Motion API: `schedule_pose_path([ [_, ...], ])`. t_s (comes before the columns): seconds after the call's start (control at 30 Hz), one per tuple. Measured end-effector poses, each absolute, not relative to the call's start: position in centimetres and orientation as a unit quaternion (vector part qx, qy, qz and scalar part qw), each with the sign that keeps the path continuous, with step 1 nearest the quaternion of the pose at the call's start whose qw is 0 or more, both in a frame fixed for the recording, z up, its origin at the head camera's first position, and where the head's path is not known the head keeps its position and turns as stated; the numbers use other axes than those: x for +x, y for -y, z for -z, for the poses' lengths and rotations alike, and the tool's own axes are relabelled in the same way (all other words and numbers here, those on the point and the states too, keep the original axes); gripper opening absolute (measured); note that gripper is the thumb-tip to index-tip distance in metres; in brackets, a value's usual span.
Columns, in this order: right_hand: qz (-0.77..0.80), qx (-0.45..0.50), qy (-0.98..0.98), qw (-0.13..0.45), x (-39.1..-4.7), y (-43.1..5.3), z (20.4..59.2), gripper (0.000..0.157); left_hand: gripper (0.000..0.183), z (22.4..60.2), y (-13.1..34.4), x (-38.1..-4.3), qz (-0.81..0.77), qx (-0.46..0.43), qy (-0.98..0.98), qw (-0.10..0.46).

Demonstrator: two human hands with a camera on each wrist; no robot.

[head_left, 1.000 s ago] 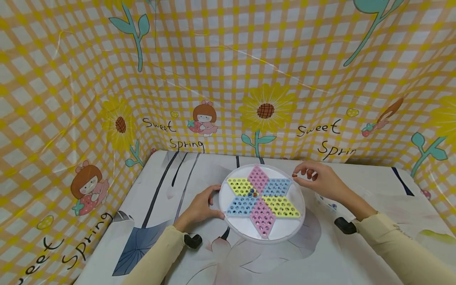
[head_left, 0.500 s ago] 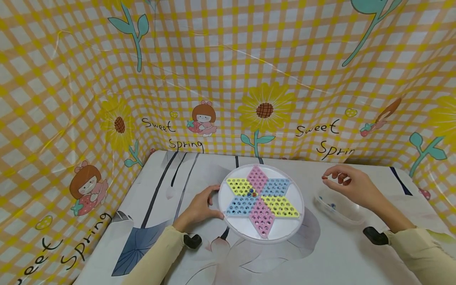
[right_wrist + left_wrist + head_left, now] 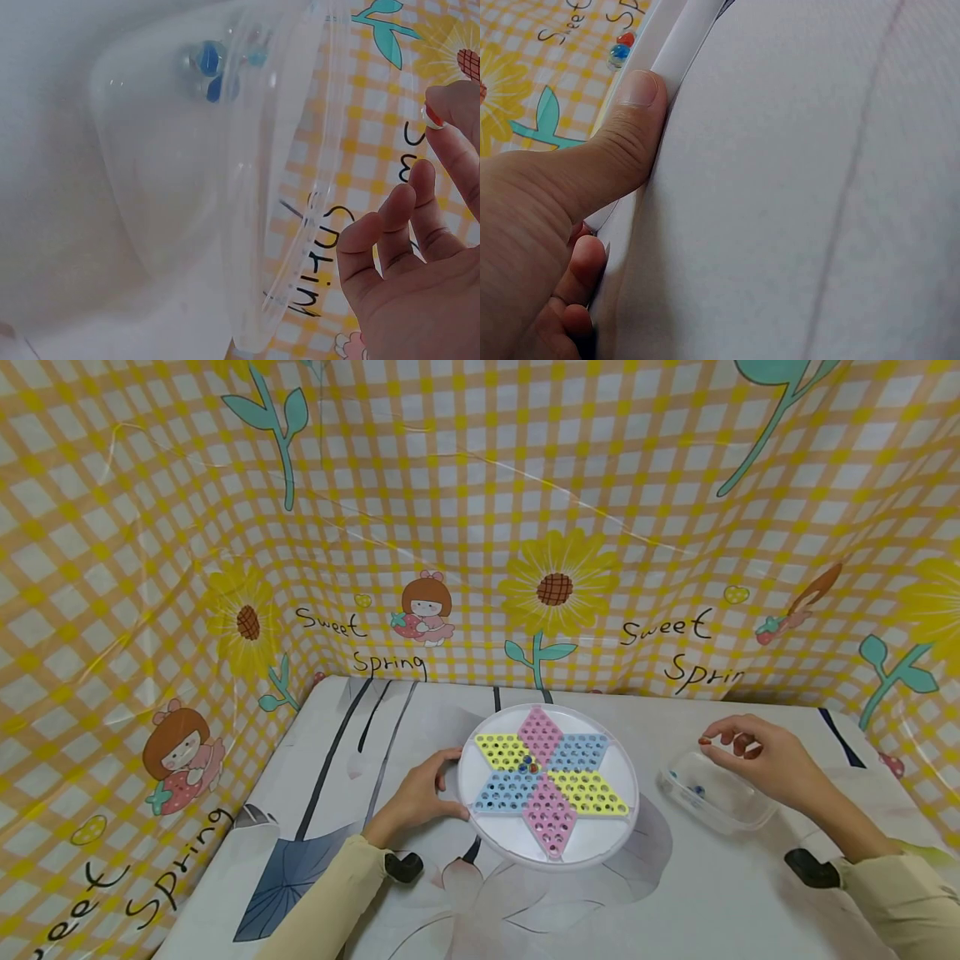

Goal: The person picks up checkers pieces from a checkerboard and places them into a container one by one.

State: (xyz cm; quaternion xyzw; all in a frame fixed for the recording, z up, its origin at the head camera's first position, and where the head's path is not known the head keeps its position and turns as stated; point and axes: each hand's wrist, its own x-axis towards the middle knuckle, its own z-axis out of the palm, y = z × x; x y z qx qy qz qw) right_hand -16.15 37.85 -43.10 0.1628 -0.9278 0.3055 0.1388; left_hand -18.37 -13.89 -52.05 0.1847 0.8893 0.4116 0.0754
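Observation:
A round white Chinese checkers board (image 3: pixel 497 833) with a pink, yellow and blue star stands mid-table. Several marbles (image 3: pixel 528 766), blue and red, cluster near its centre. My left hand (image 3: pixel 416 792) holds the board's left rim; in the left wrist view the thumb (image 3: pixel 626 135) lies along the rim and the other fingers are curled lower down. Between thumb and index finger, my right hand (image 3: pixel 761 758) pinches a red-and-white marble (image 3: pixel 433 117). That hand is above the far right side of a clear plastic box (image 3: pixel 716 817), where a few blue marbles (image 3: pixel 211 60) lie.
A white table (image 3: pixel 450 910) with a printed flower pattern carries everything. Behind it and along the sides hangs a yellow checked cloth (image 3: pixel 480 635) with sunflowers and lettering. Each wrist wears a dark camera (image 3: pixel 403 867).
My right hand has moved right, from beside the board's upper right edge to above the plastic box, still pinching the marble. The left hand has kept its hold on the board.

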Motion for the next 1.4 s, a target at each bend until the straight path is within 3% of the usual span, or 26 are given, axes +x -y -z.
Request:
schedule_pose_path([
  [1.4, -0.291, 0.139, 0.945, 0.056, -16.6, -38.5, 45.2, 0.015, 0.096, 51.9, 13.8, -18.2, -0.421, 0.189, -0.884, 0.069],
])
